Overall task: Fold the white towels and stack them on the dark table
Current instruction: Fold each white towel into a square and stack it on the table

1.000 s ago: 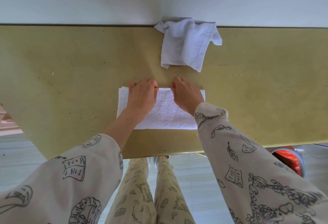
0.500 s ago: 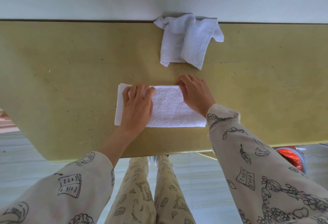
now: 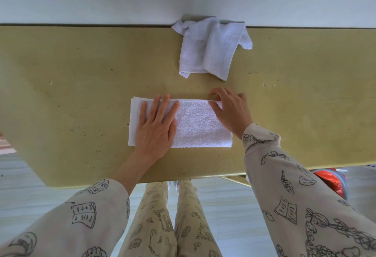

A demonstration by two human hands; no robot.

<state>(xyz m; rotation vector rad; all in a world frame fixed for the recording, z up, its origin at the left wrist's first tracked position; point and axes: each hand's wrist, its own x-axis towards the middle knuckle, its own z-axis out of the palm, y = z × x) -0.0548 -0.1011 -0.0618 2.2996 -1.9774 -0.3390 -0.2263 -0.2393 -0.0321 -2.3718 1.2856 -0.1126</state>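
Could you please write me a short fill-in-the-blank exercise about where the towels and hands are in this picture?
1. The left hand lies ____ on the folded towel.
2. The crumpled towel sits at the table's ____ edge, by the wall.
3. The right hand touches the folded towel's ____ end.
4. Both towels rest on the ____ table.

Answers: flat; far; right; yellowish

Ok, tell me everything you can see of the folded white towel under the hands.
The folded white terry towel lies flat as a wide rectangle on the yellowish table, near its front edge. Layered edges show along its far and left sides. The left hand rests flat on its left half; the right hand covers its far right corner, thumb on the cloth.
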